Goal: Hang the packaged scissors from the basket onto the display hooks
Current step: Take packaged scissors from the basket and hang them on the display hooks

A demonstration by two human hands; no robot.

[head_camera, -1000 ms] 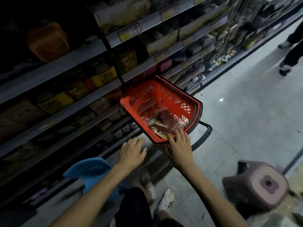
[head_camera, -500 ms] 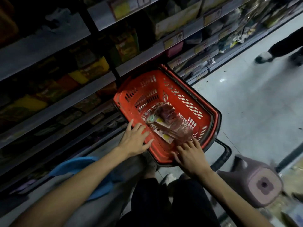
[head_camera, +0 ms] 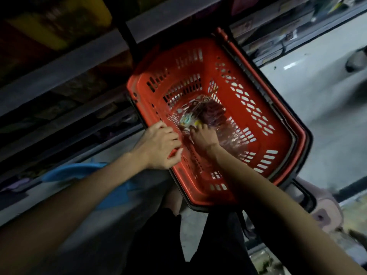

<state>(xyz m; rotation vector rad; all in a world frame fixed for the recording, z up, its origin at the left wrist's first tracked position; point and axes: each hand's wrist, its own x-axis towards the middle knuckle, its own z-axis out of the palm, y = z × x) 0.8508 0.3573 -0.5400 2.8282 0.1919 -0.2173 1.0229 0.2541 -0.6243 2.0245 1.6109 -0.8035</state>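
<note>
A shop: stocked shelves (head_camera: 59, 76) beside a red shopping basket (head_camera: 300, 139)

There is one basket (head_camera: 208, 46), a blurred heap of scissor packets (head_camera: 208, 116) in it too jumbled to count, two hands, a left hand (head_camera: 158, 147) and a right hand (head_camera: 202, 135), one pink stool (head_camera: 325, 211) and one blue plastic item (head_camera: 79, 173).

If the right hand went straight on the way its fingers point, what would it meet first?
For the right hand, the packaged scissors on the floor of the basket; it looks already at them, though blur hides contact.
</note>
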